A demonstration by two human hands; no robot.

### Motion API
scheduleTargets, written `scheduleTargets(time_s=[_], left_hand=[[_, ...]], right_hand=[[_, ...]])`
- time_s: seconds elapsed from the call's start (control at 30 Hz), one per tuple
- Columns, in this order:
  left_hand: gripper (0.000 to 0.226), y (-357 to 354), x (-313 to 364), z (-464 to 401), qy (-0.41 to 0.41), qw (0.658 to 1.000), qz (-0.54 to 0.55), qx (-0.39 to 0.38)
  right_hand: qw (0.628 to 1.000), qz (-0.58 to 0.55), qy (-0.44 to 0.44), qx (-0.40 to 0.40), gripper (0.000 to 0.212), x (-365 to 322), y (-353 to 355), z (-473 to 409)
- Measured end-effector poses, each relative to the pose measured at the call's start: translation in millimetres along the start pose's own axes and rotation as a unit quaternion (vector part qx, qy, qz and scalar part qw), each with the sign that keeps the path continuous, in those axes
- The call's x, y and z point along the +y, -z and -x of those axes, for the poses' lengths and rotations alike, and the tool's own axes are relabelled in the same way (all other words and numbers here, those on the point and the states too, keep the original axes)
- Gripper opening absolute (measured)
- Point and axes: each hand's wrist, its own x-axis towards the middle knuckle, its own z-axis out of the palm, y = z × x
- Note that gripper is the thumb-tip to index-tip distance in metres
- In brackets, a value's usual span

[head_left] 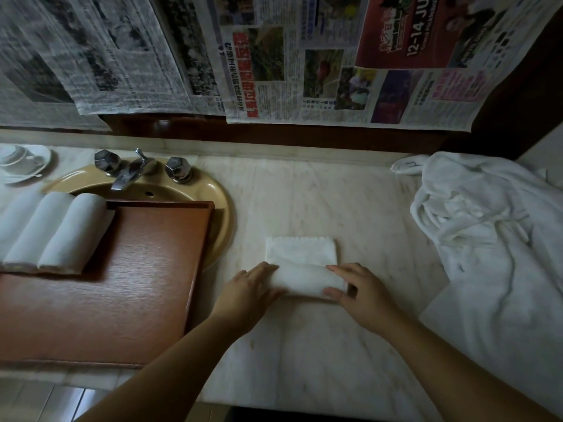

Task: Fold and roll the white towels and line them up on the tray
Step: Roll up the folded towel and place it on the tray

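Left hand (pixel 249 295), right hand (pixel 361 295): bare, no rings; forearms bare, no sleeves, no watch.

Head camera looks steeply down, close over the marble counter (pixel 304 193).

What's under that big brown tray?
The wooden tray lies across the tan sink, covering most of the basin. Only the far rim and the faucet show. The drain is hidden. Rolled towels sit on the tray.
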Motion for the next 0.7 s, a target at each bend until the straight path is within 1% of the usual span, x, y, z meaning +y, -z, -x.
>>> scheduleTargets(time_s=[0.07, 0.13, 0.23, 0.3, 0.37, 0.4, 0.43, 0.47, 0.5, 0.53, 0.6, 0.63, 0.7], left_hand=[[0.053, 5.2, 3.3, -7.7, 0.069, 0.996, 0.048, -0.020], [0.048, 7.8, 4.5, -20.9, 0.117, 0.987, 0.110, -0.024], [0.039, 9.7, 7.0, -33.3, 0.147, 0.973, 0.176, -0.028], [0.039, 11.0, 10.5, -35.5, 0.169, 0.962, 0.215, -0.022], [0.046, 13.5, 16.0, -34.9, 0.183, 0.947, 0.265, -0.004], [0.045, 14.0, 18.3, -34.7, 0.182, 0.946, 0.268, 0.008], [0.038, 12.8, 19.7, -34.2, 0.167, 0.956, 0.239, 0.024], [0.031, 11.3, 21.5, -32.9, 0.144, 0.970, 0.188, 0.045], [0.025, 9.9, 23.5, -31.1, 0.116, 0.982, 0.128, 0.079], [0.023, 7.1, 23.9, -30.2, 0.075, 0.987, 0.075, 0.123], [0.021, 1.6, 18.7, -27.9, -0.018, 0.982, -0.014, 0.188], [0.025, -0.5, 13.6, -25.7, -0.063, 0.979, -0.043, 0.188], [0.047, -1.7, 3.1, -20.3, -0.111, 0.981, -0.087, 0.133]], right_hand=[[0.998, -0.031, -0.048, -0.019, 0.050, -2.7, 0.6, -10.8], [0.994, -0.045, -0.092, -0.025, 0.044, -6.4, 1.0, -24.8], [0.990, -0.043, -0.131, -0.031, 0.040, -10.5, 2.1, -40.8], [0.987, -0.055, -0.151, -0.030, 0.036, -11.7, 0.8, -46.2], [0.983, -0.081, -0.166, 0.006, 0.029, -12.1, -1.7, -46.7], [0.983, -0.085, -0.156, 0.045, 0.024, -12.3, -2.6, -44.3], [0.986, -0.064, -0.124, 0.094, 0.020, -12.8, -3.5, -40.3], [0.987, -0.021, -0.073, 0.139, 0.015, -12.7, -5.5, -34.9], [0.984, 0.023, -0.014, 0.174, 0.016, -12.6, -8.6, -29.4], [0.978, 0.052, 0.039, 0.197, 0.022, -10.8, -11.8, -24.4], [0.971, 0.069, 0.097, 0.209, 0.030, -5.3, -14.2, -17.0], [0.970, 0.072, 0.111, 0.203, 0.036, -2.1, -14.3, -14.2], [0.974, 0.075, 0.127, 0.170, 0.049, 5.3, -12.8, -10.3]])
